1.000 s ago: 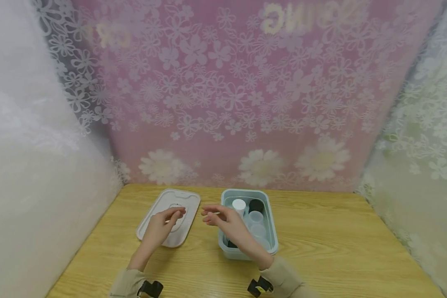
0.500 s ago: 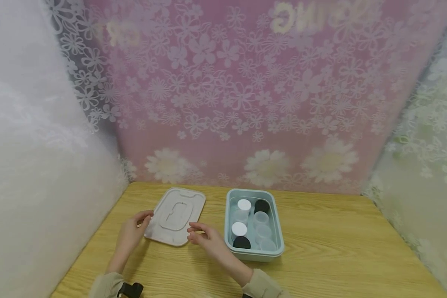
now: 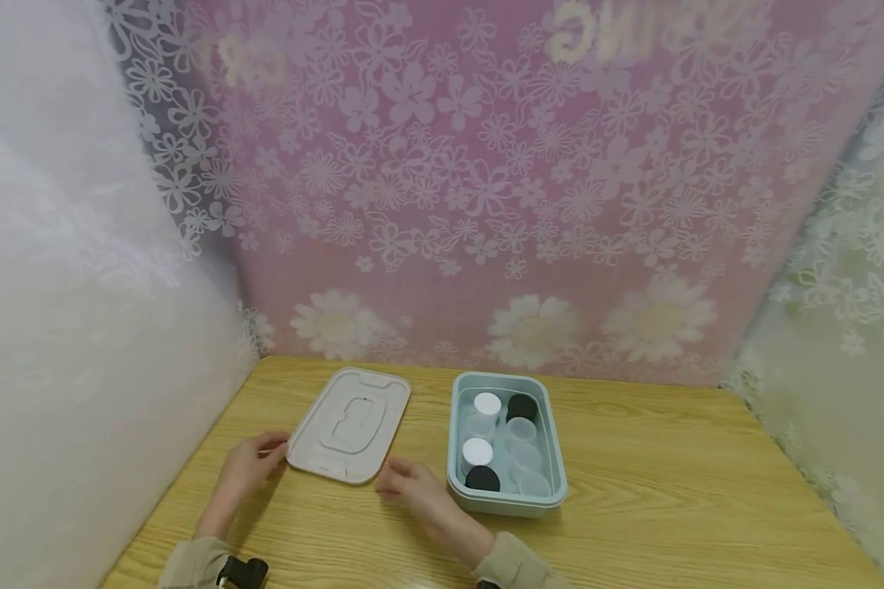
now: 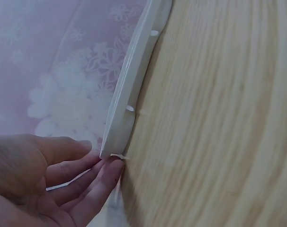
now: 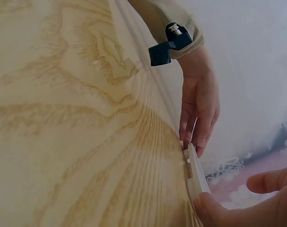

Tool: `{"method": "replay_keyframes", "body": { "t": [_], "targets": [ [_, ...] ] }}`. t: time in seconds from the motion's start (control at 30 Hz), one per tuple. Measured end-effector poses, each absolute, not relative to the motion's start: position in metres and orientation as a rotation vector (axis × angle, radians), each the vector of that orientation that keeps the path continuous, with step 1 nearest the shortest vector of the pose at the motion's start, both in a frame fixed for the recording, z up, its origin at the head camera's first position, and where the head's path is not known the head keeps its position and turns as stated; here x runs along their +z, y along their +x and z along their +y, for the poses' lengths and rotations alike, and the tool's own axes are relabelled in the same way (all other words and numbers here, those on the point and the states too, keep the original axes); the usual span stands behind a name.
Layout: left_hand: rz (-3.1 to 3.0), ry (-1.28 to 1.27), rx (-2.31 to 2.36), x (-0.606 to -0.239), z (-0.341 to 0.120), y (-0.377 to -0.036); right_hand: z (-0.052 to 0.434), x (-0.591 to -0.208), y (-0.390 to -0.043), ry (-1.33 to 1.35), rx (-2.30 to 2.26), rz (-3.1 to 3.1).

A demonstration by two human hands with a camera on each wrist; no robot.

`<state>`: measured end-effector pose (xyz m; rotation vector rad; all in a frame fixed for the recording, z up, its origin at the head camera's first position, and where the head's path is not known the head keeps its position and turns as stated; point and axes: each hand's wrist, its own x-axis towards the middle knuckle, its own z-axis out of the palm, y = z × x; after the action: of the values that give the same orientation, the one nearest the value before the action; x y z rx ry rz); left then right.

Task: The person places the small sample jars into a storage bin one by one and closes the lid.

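Backdrop lettering, upper right: on the pink flowered backdrop (image 3: 486, 204), pale letters show mirrored and blurred; they seem to read "SPRING" (image 3: 637, 33), though only the "ING" end is fairly clear.
Backdrop lettering, upper left: a second pale, blurred word (image 3: 250, 59) on the same backdrop, left of the first; it cannot be read.
Lid: the white lid (image 3: 349, 424) below the backdrop bears only a moulded outline, no readable text.
Wrist views: no text, label or number can be read.
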<state>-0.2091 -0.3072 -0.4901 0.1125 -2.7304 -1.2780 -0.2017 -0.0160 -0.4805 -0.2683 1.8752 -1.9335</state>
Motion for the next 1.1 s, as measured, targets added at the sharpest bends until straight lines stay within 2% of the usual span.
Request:
{"method": "replay_keyframes", "body": {
  "t": [0.27, 0.6, 1.1],
  "targets": [
    [-2.636, 0.199, -1.63, -0.494, -0.306, -0.211, -0.018, -0.486, -0.205, -0.242, -1.986, 1.787],
    [-2.464, 0.174, -1.926, -0.488, -0.313, -0.205, -0.019, -0.481, -0.201, -0.261, -2.122, 1.672],
    [-2.394, 0.167, -1.931, -0.459, -0.307, -0.199, -0.011, -0.456, -0.204, -0.32, -2.257, 1.561]
  ]
}}
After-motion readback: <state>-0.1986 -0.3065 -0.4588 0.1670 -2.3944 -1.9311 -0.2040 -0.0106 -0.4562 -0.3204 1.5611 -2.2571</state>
